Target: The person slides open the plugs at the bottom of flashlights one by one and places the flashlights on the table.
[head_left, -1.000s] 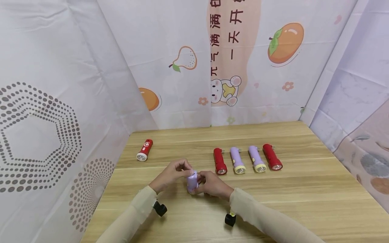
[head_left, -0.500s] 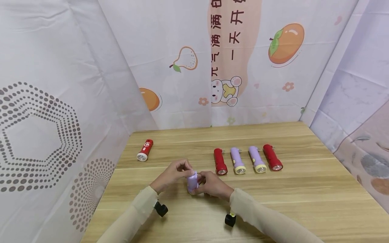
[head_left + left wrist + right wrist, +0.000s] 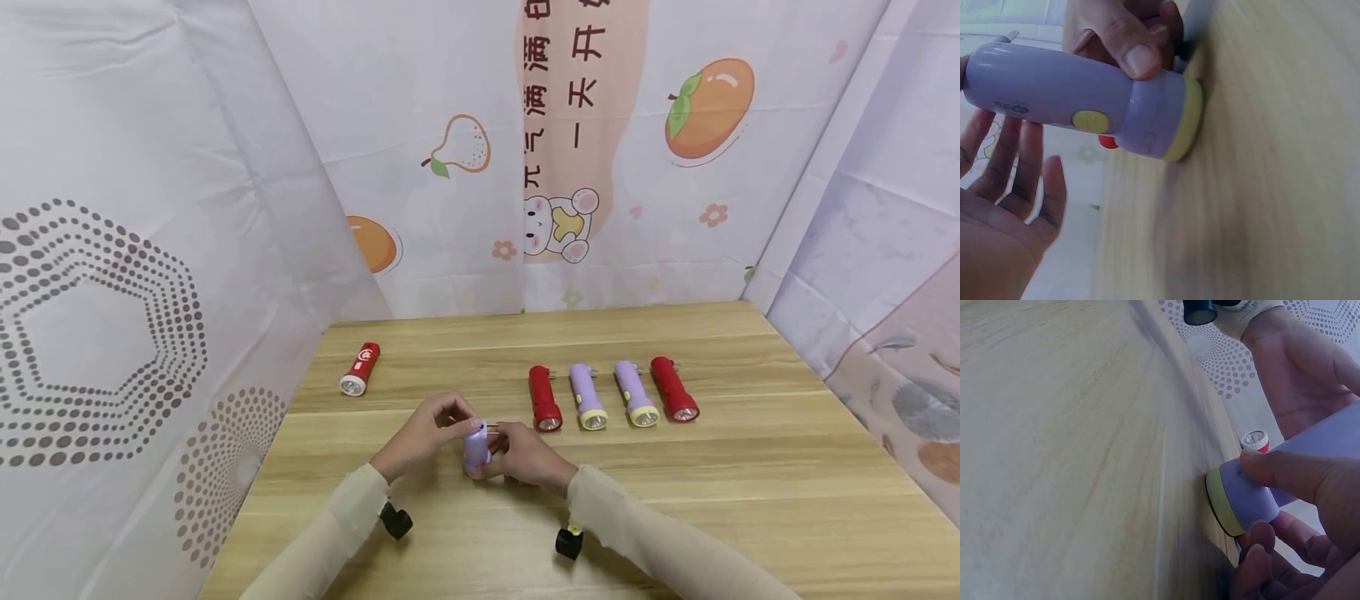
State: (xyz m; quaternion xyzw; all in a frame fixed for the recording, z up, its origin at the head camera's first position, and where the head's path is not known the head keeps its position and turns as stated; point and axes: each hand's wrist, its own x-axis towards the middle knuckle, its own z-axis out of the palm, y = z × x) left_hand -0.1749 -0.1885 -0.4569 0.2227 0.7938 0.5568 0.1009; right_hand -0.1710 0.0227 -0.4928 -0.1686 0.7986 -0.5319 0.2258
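A purple flashlight (image 3: 476,451) with a yellow rim stands upright, lens end down at the wooden table. My left hand (image 3: 435,431) pinches its top end between thumb and fingertips. In the left wrist view the other fingers of that hand spread beside the barrel, and a round yellow button (image 3: 1090,121) shows. My right hand (image 3: 528,455) grips the flashlight low near its head; the right wrist view has the thumb (image 3: 1272,470) across the purple head above the yellow rim (image 3: 1222,501). Metal prongs (image 3: 492,429) stick out near the top, close to the right fingers.
Two red flashlights (image 3: 545,398) (image 3: 674,389) and two purple ones (image 3: 587,397) (image 3: 636,393) lie in a row behind my right hand. A red flashlight with a white head (image 3: 360,369) lies at the back left. Printed curtains (image 3: 420,75) surround the wooden table (image 3: 712,483).
The view has shifted very slightly. Both hands keep their hold on the purple flashlight, and nothing else has visibly moved.
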